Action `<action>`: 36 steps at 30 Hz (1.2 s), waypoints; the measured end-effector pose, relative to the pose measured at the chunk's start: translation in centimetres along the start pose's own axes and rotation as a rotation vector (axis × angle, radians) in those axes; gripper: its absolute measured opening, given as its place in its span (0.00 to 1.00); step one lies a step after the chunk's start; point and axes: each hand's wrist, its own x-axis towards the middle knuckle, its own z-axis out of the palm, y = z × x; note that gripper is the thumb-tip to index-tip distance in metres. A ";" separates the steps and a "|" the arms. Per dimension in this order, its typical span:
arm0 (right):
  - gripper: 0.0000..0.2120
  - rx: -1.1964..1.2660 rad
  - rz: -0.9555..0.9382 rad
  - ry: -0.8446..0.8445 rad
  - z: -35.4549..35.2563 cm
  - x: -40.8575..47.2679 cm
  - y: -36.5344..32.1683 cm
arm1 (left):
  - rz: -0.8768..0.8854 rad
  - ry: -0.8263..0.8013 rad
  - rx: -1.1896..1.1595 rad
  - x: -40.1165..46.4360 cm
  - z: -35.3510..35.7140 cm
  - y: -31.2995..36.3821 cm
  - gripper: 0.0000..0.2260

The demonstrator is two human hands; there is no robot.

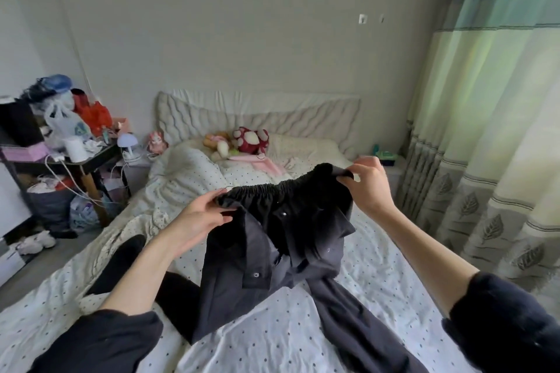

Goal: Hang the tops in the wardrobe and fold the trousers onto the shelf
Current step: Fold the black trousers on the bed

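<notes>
A pair of dark trousers (281,254) with an elastic waistband and snap pockets hangs above the bed (288,327), its legs trailing onto the dotted sheet. My left hand (200,218) pinches the left end of the waistband. My right hand (368,185) pinches the right end, a little higher and farther away. Between them the waistband is stretched out. Another black garment (121,260) lies on the sheet under my left forearm. No wardrobe or shelf is in view.
Plush toys (242,142) and a crumpled duvet (185,179) lie at the head of the bed. A cluttered black side table (88,160) with bags and cables stands to the left. Curtains (491,130) hang along the right side.
</notes>
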 end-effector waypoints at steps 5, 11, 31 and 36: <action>0.07 0.094 -0.029 0.073 -1.3 3.0 -2.9 | 0.277 0.379 0.415 2.1 0.6 4.6 0.06; 0.07 0.235 -0.218 0.298 -6.4 8.0 -9.8 | 0.634 0.754 0.612 2.3 0.9 17.7 0.21; 0.07 0.736 0.316 -0.701 -1.4 5.4 1.7 | -0.156 -0.218 0.650 5.4 -1.4 10.2 0.08; 0.13 0.551 0.463 -0.524 6.7 9.7 5.3 | -0.126 0.149 0.672 15.8 -2.7 4.3 0.09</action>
